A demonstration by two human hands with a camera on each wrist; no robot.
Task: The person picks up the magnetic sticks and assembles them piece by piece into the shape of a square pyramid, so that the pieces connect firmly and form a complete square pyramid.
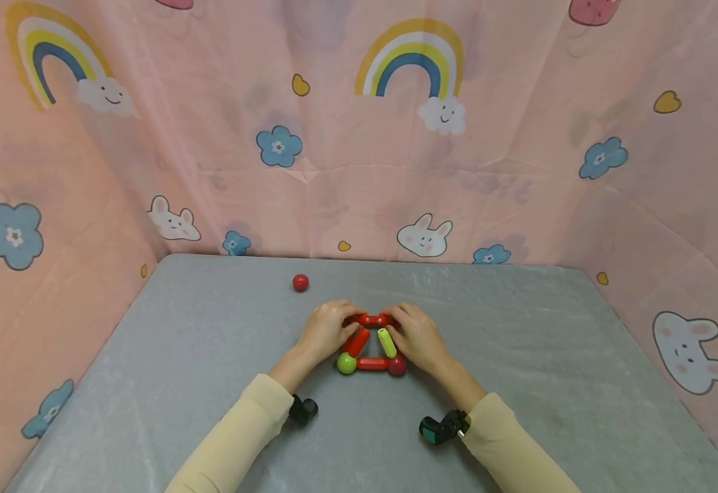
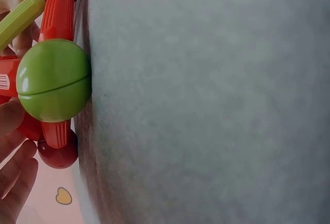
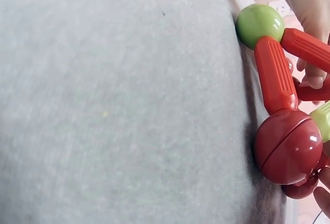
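Both hands, left (image 1: 326,330) and right (image 1: 414,334), pinch the top rod (image 1: 371,319) of the frame (image 1: 371,346); lone ball (image 1: 300,282) at 11 o'clock, likely next.

A grey table (image 1: 180,383) stands within pink cartoon-printed curtains (image 1: 519,171).
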